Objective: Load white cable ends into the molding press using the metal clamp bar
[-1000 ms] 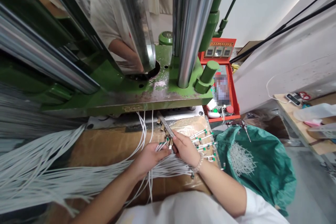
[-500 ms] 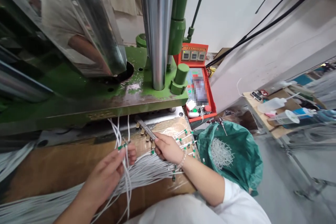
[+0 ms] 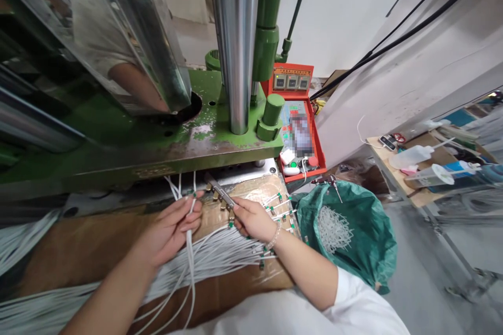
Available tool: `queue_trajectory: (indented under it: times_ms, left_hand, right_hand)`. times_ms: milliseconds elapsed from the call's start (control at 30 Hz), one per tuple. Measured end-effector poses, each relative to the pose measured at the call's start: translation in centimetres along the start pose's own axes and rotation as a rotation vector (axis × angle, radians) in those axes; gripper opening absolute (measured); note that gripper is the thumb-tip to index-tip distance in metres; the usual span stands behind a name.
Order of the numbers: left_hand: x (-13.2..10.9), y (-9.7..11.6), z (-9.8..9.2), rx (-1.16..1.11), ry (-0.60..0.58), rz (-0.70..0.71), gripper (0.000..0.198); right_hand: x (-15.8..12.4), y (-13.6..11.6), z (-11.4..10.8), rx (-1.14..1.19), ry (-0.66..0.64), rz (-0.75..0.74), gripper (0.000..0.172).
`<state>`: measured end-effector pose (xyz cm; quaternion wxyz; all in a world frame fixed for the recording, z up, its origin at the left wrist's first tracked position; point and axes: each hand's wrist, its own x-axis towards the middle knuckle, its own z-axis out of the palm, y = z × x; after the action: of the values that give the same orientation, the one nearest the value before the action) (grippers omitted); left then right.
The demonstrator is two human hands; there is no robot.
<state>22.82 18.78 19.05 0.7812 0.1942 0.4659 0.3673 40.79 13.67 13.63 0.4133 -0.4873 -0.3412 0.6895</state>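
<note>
My left hand (image 3: 173, 230) is closed round several white cables (image 3: 189, 251), whose upper ends run under the press. A small green connector end shows at its fingertips. My right hand (image 3: 253, 220) grips a narrow metal bar (image 3: 220, 191) slanting up and left, with brass-coloured connector pieces along its lower edge. The bar's far end reaches close to the left fingertips; I cannot tell whether they touch. Below both hands, a bundle of white cables (image 3: 223, 251) with green and metal ends lies across the brown work surface (image 3: 94, 251).
A green press (image 3: 196, 141) with steel columns stands right behind my hands. To its right is a red control box (image 3: 320, 159). A green bag (image 3: 373, 241) holding white scraps sits right of the table. Bottles stand on a wooden bench (image 3: 377, 157) farther right.
My left hand has shifted slightly up, and its fingertips now lie closer to the bar's far end. The green connectors at its fingers are less visible. My right hand still holds the bar.
</note>
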Motion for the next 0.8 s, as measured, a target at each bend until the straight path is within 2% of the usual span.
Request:
queue_trajectory:
  times_ms: [133,300,467,567,667,800]
  left_hand:
    - [1.1,-1.2,0.0,0.343,0.029,-0.086,0.035]
    - [1.1,-2.2,0.1,0.579,-0.073,-0.080,0.041]
    - [0.8,-2.5,0.0,0.628,-0.082,-0.165,0.041]
    - [0.7,-2.8,-0.1,0.666,-0.070,-0.136,0.041]
    - [0.7,-3.3,0.0,0.704,-0.032,-0.098,0.040]
    - [0.7,-3.5,0.3,0.635,0.034,-0.093,0.036]
  right_hand:
    - [-0.2,0.0,-0.1,-0.048,-0.019,-0.037,0.047]
    - [-0.7,0.1,-0.1,-0.053,-0.012,-0.059,0.056]
    - [-0.9,0.3,0.0,-0.074,-0.008,-0.071,0.055]
    - [-0.9,0.3,0.0,-0.131,-0.011,-0.090,0.050]
    - [-0.9,0.1,0.0,-0.279,0.016,-0.180,0.043]
    - [-1.0,-0.1,0.1,-0.537,0.059,-0.376,0.040]
